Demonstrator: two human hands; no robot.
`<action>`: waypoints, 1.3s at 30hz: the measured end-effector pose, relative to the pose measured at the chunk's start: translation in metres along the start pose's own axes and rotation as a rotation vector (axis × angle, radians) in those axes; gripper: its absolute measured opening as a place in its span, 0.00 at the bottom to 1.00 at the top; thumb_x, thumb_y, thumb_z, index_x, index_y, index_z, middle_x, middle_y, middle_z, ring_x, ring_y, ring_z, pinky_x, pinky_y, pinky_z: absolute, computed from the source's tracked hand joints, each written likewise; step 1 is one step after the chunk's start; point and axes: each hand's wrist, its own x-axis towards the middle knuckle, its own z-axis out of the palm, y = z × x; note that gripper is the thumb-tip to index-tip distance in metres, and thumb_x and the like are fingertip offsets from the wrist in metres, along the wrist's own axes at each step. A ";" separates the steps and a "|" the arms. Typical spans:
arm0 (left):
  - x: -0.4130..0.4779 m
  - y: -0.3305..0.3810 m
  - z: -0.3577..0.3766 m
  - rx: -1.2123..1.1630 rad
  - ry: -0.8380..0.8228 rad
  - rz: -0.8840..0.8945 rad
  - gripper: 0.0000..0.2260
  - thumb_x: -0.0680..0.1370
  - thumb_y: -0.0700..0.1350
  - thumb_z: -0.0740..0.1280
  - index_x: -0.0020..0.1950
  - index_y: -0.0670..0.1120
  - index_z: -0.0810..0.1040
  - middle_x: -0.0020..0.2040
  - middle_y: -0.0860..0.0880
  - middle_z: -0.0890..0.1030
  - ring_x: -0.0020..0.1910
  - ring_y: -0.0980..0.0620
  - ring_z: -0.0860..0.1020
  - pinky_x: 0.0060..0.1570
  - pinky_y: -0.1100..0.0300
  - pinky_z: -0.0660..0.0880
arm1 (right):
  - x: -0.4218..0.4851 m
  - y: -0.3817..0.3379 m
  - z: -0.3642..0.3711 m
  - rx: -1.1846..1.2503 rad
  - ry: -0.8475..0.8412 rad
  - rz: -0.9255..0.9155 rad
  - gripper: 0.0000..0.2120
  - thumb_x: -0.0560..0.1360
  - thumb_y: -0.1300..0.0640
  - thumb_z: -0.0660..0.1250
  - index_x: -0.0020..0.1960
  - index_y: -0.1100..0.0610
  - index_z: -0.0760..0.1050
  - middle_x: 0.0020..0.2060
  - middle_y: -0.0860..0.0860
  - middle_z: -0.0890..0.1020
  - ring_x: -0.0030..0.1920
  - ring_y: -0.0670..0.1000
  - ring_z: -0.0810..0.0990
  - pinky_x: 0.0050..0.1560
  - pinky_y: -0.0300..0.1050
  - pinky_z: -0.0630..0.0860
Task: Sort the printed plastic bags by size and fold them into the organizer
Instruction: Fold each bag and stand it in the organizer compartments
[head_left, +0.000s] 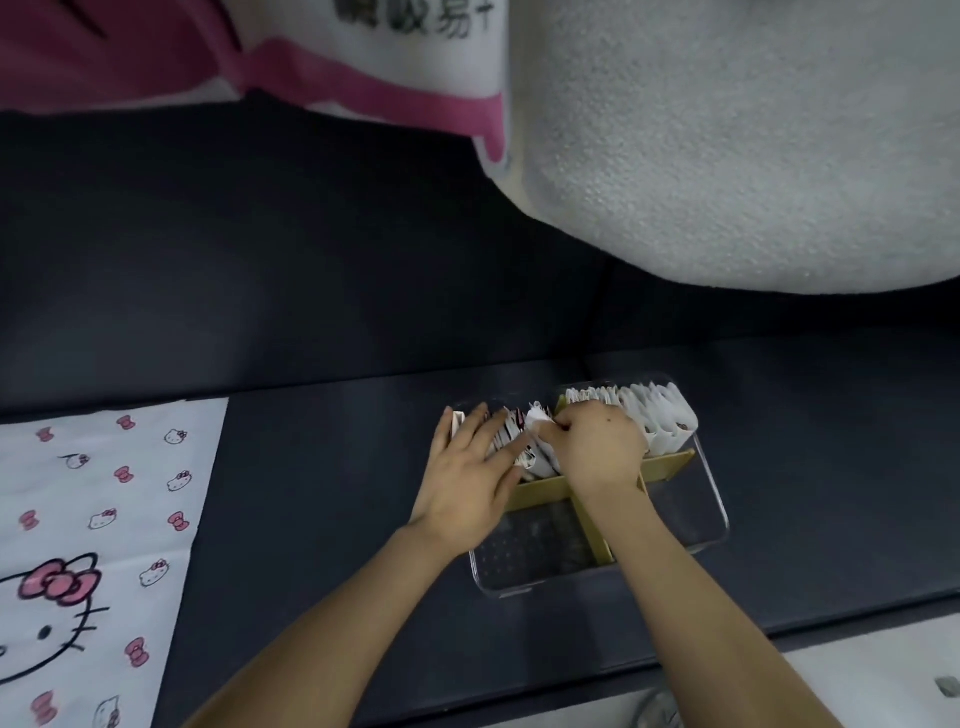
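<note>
Printed bags, folded into narrow packets, stand on edge in the far left compartment of the clear plastic organizer, on the right part of the dark table. My left hand lies flat on them, fingers straight and spread, pressing the row toward the left wall. My right hand reaches in beside it, fingers curled, pinching the top edge of a white folded bag at the right end of that row. Both forearms come in from the near edge. Brown cardboard dividers cross the organizer into four compartments; plain white packets fill the far right one. Bare table separates the organizer from a flat cat-print bag lying smooth at the left. A bumpy white foam sheet hangs over the far side.
</note>
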 end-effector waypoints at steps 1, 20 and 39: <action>0.000 0.000 0.001 -0.002 0.001 -0.004 0.19 0.80 0.52 0.54 0.66 0.51 0.76 0.65 0.46 0.76 0.67 0.43 0.71 0.70 0.45 0.51 | 0.002 -0.002 0.000 -0.025 -0.002 0.015 0.19 0.78 0.44 0.61 0.33 0.54 0.73 0.27 0.48 0.68 0.33 0.50 0.71 0.26 0.39 0.54; -0.012 -0.008 -0.005 -0.130 0.007 0.041 0.18 0.80 0.50 0.54 0.65 0.49 0.77 0.67 0.45 0.74 0.70 0.45 0.69 0.72 0.50 0.52 | -0.009 -0.023 0.021 -0.016 -0.048 0.043 0.11 0.80 0.55 0.60 0.50 0.56 0.80 0.45 0.52 0.82 0.40 0.49 0.75 0.37 0.38 0.65; -0.310 -0.150 -0.095 -0.016 -0.219 -0.821 0.40 0.75 0.71 0.42 0.60 0.45 0.81 0.66 0.37 0.74 0.66 0.34 0.71 0.63 0.40 0.67 | -0.181 -0.137 0.100 -0.001 -0.252 -0.520 0.25 0.70 0.38 0.55 0.53 0.49 0.83 0.53 0.52 0.84 0.52 0.56 0.83 0.48 0.49 0.81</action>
